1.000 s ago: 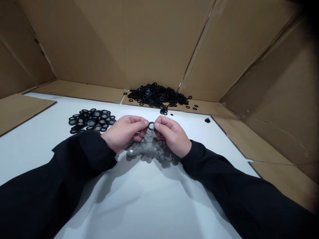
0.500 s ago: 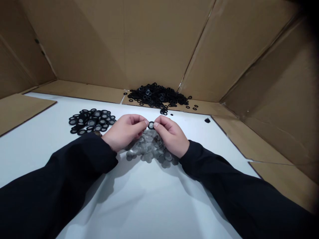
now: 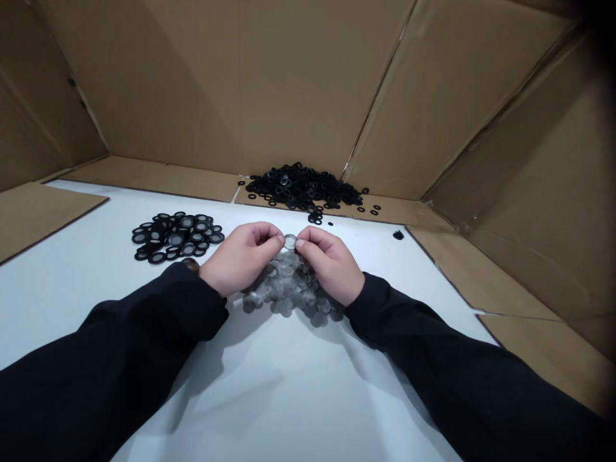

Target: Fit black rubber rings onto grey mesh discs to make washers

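Between my two hands is a small ring-shaped washer point(image 3: 289, 242) with a pale centre. Thumb and fingers of my left hand point(image 3: 245, 255) pinch its left edge, and my right hand point(image 3: 332, 262) pinches the right edge. Just beneath the hands lies a heap of thin grey mesh discs point(image 3: 286, 285), partly covered by the fingers. Left of my left hand sits a pile of black rings with grey discs in them point(image 3: 178, 237). Whether the held washer has a separate disc seated in it is too small to tell.
A large heap of plain black rings point(image 3: 303, 186) rests against the back cardboard wall point(image 3: 289, 83), with several loose rings around it. A small black piece point(image 3: 398, 235) lies on the white table point(image 3: 289, 391) at the right. Cardboard sheets point(image 3: 481, 282) line the table's sides.
Both hands stay in nearly the same place, still pinching the washer. Its face looked dark-rimmed before and now appears lighter, as if tilted or turned.
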`<move>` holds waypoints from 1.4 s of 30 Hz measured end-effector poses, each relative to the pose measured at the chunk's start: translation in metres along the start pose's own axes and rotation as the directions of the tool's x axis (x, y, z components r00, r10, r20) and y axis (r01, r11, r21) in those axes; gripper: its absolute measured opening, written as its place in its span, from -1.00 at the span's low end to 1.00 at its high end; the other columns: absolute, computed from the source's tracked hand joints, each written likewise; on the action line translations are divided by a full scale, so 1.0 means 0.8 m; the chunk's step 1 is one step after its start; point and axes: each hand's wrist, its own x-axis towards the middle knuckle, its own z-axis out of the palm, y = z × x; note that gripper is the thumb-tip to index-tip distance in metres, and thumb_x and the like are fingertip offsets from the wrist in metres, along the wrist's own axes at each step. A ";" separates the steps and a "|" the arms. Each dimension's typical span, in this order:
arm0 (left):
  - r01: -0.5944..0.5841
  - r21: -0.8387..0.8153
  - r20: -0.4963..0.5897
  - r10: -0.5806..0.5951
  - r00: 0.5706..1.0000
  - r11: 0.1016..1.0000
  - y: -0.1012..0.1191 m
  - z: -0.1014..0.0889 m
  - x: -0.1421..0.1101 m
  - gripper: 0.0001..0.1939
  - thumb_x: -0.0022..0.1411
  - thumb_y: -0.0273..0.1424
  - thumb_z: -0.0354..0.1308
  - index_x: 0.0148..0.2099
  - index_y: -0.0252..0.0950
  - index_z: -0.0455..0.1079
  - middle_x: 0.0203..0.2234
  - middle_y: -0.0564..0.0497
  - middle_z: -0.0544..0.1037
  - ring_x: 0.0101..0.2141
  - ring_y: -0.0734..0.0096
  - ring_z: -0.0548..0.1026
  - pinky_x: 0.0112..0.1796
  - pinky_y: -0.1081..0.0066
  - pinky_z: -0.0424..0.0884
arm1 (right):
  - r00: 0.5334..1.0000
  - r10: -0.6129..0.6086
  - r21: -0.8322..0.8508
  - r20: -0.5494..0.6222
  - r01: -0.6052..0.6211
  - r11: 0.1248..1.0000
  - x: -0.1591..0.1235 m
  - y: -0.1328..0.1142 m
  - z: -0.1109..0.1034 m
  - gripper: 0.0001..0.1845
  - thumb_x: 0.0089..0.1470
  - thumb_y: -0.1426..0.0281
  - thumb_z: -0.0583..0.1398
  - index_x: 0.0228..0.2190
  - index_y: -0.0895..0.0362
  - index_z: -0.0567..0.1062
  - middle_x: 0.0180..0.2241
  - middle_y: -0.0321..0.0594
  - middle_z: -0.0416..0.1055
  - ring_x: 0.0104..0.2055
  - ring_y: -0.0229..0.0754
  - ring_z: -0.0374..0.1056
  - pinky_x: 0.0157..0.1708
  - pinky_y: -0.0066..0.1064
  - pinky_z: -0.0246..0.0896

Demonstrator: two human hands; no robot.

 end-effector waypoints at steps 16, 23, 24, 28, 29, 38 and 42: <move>0.138 0.885 -0.160 0.011 0.987 0.446 -0.018 -0.098 0.027 -0.72 0.10 -0.30 -0.03 -0.60 -0.24 0.32 -0.51 -0.13 0.48 -0.42 0.15 0.39 -0.39 0.29 0.19 | 0.979 -0.163 -0.648 0.124 0.205 0.734 0.010 0.022 -0.024 -0.81 0.11 0.30 0.15 -0.31 0.13 0.51 -0.33 -0.17 0.38 -0.26 -0.15 0.28 -0.21 -0.32 0.17; 0.193 0.968 -0.194 -0.012 0.981 0.163 -0.031 -0.127 0.018 -0.67 0.15 -0.23 -0.02 -0.40 -0.34 0.47 -0.34 -0.25 0.48 -0.21 -0.03 0.39 -0.23 0.20 0.27 | 0.983 -0.181 -0.742 -0.014 0.111 0.661 0.027 0.044 -0.047 -0.69 0.13 0.30 0.13 -0.15 0.19 0.50 -0.21 -0.04 0.39 -0.18 -0.07 0.33 -0.12 -0.24 0.24; 0.208 0.965 -0.211 0.001 0.977 0.162 -0.032 -0.128 0.016 -0.66 0.15 -0.21 -0.01 -0.35 -0.35 0.48 -0.31 -0.26 0.47 -0.18 -0.05 0.38 -0.20 0.19 0.27 | 0.981 -0.188 -0.756 -0.048 0.087 0.648 0.031 0.051 -0.055 -0.66 0.13 0.31 0.11 -0.11 0.21 0.49 -0.16 0.00 0.39 -0.14 -0.05 0.33 -0.08 -0.23 0.24; 0.249 0.944 -0.257 0.012 0.966 0.215 -0.037 -0.119 0.013 -0.57 0.17 -0.20 -0.05 -0.07 -0.33 0.47 -0.08 -0.31 0.42 -0.01 -0.13 0.32 -0.06 0.05 0.24 | 0.975 -0.202 -0.823 -0.087 0.044 0.566 0.048 0.079 -0.082 -0.55 0.16 0.33 0.07 0.04 0.25 0.43 -0.01 0.11 0.37 0.06 0.08 0.25 0.10 -0.11 0.11; 0.241 0.940 -0.249 0.004 0.968 0.243 -0.039 -0.114 0.013 -0.53 0.19 -0.19 -0.07 0.02 -0.29 0.43 0.01 -0.31 0.37 0.05 -0.13 0.28 -0.02 0.01 0.22 | 0.976 -0.202 -0.829 -0.080 0.047 0.558 0.051 0.084 -0.086 -0.53 0.17 0.33 0.06 0.06 0.26 0.42 0.03 0.13 0.35 0.09 0.10 0.22 0.13 -0.09 0.07; 0.294 0.918 -0.267 -0.136 0.954 0.265 -0.070 -0.101 0.015 -0.39 0.25 -0.05 -0.20 0.26 -0.13 0.23 0.32 -0.26 0.05 0.25 -0.24 0.03 0.08 -0.26 -0.01 | 0.983 -0.184 -0.833 0.001 0.103 0.544 0.051 0.081 -0.083 -0.63 0.17 0.32 0.07 -0.05 0.13 0.51 -0.02 -0.04 0.45 0.02 0.05 0.26 0.05 -0.11 0.11; 0.288 0.930 -0.258 -0.154 0.954 0.228 -0.072 -0.106 0.017 -0.46 0.24 -0.18 -0.17 0.20 -0.16 0.29 0.20 -0.24 0.25 0.17 -0.12 0.19 0.06 -0.16 0.11 | 0.977 -0.213 -0.832 -0.016 0.105 0.545 0.051 0.078 -0.083 -0.75 0.11 0.34 0.12 -0.22 0.16 0.51 -0.18 -0.05 0.48 -0.12 -0.01 0.30 -0.04 -0.19 0.16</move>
